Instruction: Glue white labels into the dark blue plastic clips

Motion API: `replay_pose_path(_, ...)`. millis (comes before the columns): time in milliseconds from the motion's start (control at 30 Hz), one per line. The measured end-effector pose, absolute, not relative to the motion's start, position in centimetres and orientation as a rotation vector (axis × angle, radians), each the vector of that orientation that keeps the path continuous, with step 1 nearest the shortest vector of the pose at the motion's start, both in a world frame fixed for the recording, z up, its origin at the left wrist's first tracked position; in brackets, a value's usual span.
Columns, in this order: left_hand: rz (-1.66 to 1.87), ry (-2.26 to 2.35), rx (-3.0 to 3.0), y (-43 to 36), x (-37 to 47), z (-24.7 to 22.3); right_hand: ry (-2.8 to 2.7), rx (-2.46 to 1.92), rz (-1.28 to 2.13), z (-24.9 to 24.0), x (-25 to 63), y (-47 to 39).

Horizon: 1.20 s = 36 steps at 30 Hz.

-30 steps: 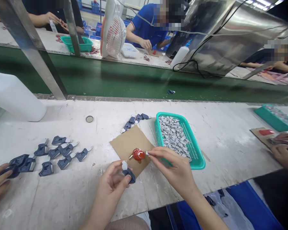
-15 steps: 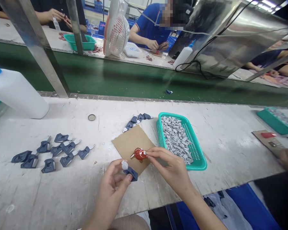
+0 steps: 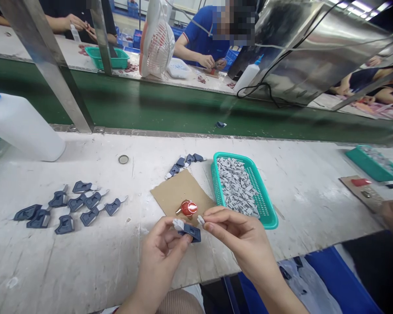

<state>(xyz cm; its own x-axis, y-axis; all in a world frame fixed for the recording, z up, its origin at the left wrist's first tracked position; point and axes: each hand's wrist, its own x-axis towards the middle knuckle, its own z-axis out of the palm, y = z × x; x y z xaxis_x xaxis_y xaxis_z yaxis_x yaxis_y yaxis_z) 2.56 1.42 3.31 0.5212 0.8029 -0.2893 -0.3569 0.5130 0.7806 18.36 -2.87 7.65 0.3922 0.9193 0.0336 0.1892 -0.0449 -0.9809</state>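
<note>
navy part (image 3: 194, 233) in left hand (image 3: 162, 250); chip (image 3: 201, 220) in right (image 3: 242, 235).

The scuffed white surface (image 3: 108, 257) carries 9 navy pieces (image 3: 64, 225) at left, more beyond 1 brown cardboard square (image 3: 175, 189), 1 green basket (image 3: 270, 218) beside it, 1 metal cap (image 3: 123, 159) and 1 white bottle (image 3: 22, 124).

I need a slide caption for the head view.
Left hand holds a dark-blue part, right hand a small grey piece, near a teal perforated basket.

Left-edge bottle (image 3: 22, 124) cropped, far-right basket (image 3: 364, 164) seemingly blurred
</note>
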Motion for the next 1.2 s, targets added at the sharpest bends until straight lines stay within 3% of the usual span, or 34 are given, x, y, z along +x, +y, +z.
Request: replay_pose_path(1200,0.856,0.754,0.674,0.5,1.8,3.8,-1.719,-1.57,0.421,9.8,16.3,-4.6)
